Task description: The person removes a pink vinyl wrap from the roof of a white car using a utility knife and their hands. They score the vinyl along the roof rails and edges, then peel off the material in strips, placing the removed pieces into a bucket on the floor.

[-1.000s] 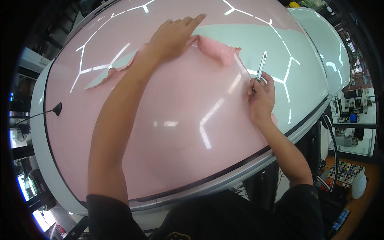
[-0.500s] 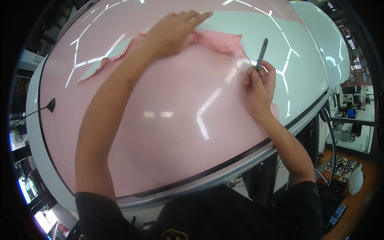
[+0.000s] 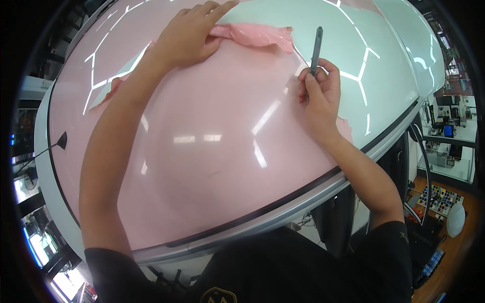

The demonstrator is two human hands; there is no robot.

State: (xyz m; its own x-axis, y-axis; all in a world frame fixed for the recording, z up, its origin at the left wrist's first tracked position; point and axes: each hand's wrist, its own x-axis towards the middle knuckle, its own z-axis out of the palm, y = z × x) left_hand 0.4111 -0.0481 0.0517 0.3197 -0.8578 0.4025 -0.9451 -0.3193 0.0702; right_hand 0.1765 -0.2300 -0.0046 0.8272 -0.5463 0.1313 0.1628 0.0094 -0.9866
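Note:
Glossy pink film (image 3: 202,116) covers much of a car roof. Along its far side the torn edge is bunched into a crumpled pink fold (image 3: 255,35), and pale mint-white paint (image 3: 348,45) shows beyond it. My left hand (image 3: 194,35) lies across this fold, fingers stretched out and thumb apart on the near side; what is under the palm is hidden. To the right, my right hand (image 3: 323,91) is closed round a slim dark grey utility knife (image 3: 317,48), pointing up and away. That hand hovers at or just over the film's right edge; contact cannot be told.
A black antenna base (image 3: 62,140) with a thin rod stands on the roof at the left. A silver roof rail with black trim (image 3: 252,219) runs along the near edge. At the lower right, a rack of small coloured items (image 3: 439,199) sits near a black hose.
My left hand has slid left along the crumpled fold, baring more of it. The view has shifted slightly. My right hand keeps its hold on the knife, at nearly the same place.

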